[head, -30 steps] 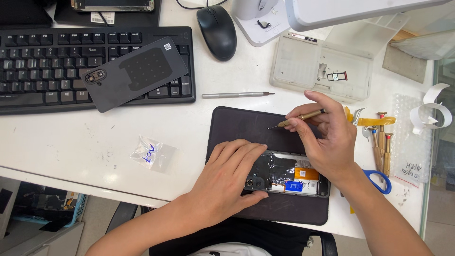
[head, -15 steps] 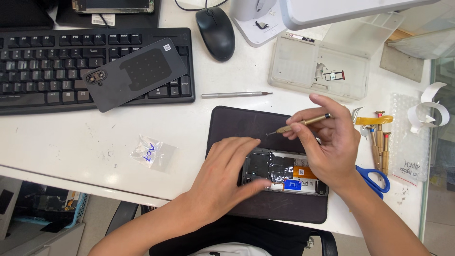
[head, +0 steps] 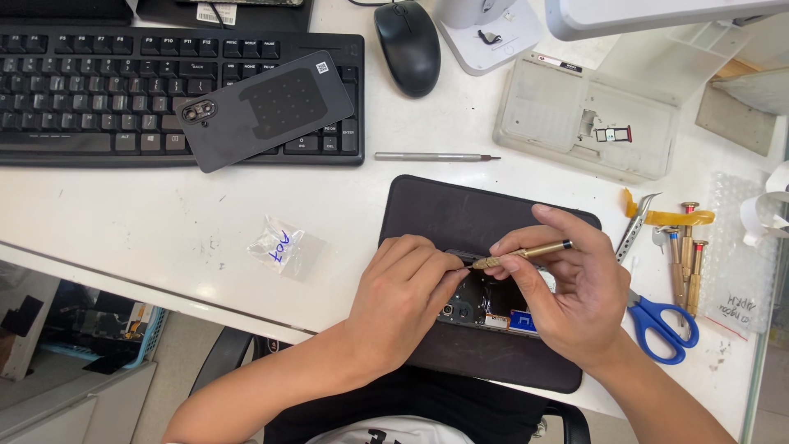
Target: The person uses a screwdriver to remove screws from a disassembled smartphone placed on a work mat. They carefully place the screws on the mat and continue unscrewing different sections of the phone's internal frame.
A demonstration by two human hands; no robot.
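An opened phone with bare circuitry lies on a dark work mat at the table's near edge. My left hand rests on the phone's left end and holds it down. My right hand grips a brass-coloured screwdriver, its tip at the phone's upper left, right by my left fingertips. Much of the phone is hidden under both hands.
The phone's dark back cover lies on a black keyboard. A grey screwdriver, a mouse, a clear parts tray, a small plastic bag, blue scissors, tweezers and several brass screwdrivers surround the mat.
My right hand has swung the screwdriver leftward and lower, so its tip is now at the phone beside my left fingers. My left hand has curled closer over the phone's left end.
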